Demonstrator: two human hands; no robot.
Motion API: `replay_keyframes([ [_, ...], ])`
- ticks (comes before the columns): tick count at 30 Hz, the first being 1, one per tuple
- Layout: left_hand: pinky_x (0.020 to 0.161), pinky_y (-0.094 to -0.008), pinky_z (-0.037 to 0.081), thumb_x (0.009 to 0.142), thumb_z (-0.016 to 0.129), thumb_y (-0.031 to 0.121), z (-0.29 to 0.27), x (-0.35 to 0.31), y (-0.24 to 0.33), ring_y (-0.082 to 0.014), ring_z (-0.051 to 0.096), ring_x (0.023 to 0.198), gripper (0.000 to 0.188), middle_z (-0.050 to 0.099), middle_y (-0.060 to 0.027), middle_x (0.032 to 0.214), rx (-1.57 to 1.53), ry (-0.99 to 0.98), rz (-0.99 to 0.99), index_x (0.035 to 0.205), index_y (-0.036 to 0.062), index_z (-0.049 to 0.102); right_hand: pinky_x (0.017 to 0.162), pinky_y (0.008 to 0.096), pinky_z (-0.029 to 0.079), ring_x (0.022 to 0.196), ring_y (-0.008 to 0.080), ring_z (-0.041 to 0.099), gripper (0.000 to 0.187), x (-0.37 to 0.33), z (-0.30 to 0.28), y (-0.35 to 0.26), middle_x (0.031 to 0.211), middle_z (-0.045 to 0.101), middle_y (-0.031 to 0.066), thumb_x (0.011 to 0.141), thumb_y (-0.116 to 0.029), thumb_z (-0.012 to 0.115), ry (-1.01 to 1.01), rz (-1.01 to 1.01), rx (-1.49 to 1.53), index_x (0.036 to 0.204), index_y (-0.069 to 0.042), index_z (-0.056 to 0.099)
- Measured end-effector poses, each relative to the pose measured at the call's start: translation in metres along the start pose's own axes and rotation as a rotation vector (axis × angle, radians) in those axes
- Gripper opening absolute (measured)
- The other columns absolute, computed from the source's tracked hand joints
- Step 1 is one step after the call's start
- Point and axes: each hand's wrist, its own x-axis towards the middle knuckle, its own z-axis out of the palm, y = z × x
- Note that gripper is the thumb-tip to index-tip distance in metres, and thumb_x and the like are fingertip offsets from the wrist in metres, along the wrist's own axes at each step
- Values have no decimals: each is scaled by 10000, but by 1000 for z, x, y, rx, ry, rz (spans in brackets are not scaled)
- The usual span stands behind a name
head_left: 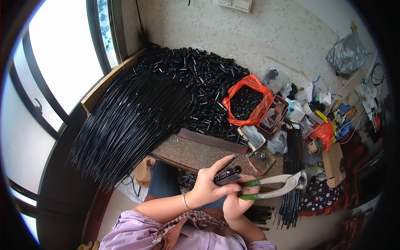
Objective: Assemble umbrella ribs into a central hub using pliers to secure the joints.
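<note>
My left hand (208, 185) is closed round a small bunch of thin black rods (227, 178), with a short black tube (237, 169) showing among them. Right beside it, my right hand (236, 201) grips pincers (277, 185) by their green handles. The metal jaws point off to the right, away from the rods. Both hands are close together in front of my lap, and the fingers of the right one are partly hidden behind the left. Beyond them lies the stone-look worktop (177, 154).
Long black rods (129, 112) overhang the worktop's left side beside a heap of short black tubes (200, 75). A red plastic bag (228, 104) holds small black parts. Near it are a phone (273, 114) and a clear box (252, 137). More rods (293, 166) hang at right, near a cardboard box (333, 166).
</note>
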Motion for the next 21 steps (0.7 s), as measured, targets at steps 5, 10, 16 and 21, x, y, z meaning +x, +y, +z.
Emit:
replay_keyframes([
  [5, 570, -180, 385, 692, 746, 366, -1, -4, 0, -24, 438, 592, 743, 501, 47, 607, -90, 42, -125, 1240, -36, 446, 628, 357, 451, 726, 264, 556, 252, 8, -5, 3, 864, 532, 119, 802, 37, 553, -182, -403, -396, 974, -29, 381],
  [10, 747, -217, 440, 678, 766, 193, -7, -3, -8, -51, 522, 806, 608, 611, -69, 1030, -389, -153, -275, 1186, -12, 504, 650, 340, 456, 742, 249, 560, 238, 5, 2, 23, 838, 543, 118, 807, -21, 577, -74, -286, -16, 960, -24, 395],
  [16, 787, -211, 423, 689, 763, 122, -27, 14, 8, -36, 514, 840, 597, 615, -25, 1015, -523, -439, -342, 1211, -3, 501, 639, 262, 448, 730, 151, 538, 434, 19, -14, 23, 779, 515, 59, 693, -77, 733, -182, 87, 317, 983, -23, 415],
  [21, 481, -172, 276, 682, 770, 143, -58, 18, 7, 16, 375, 536, 594, 432, 94, 553, -320, -182, -268, 1200, 5, 513, 504, 216, 419, 546, 82, 513, 238, 29, -53, -11, 696, 556, 28, 851, -120, 585, -533, 915, 413, 1018, 33, 516],
])
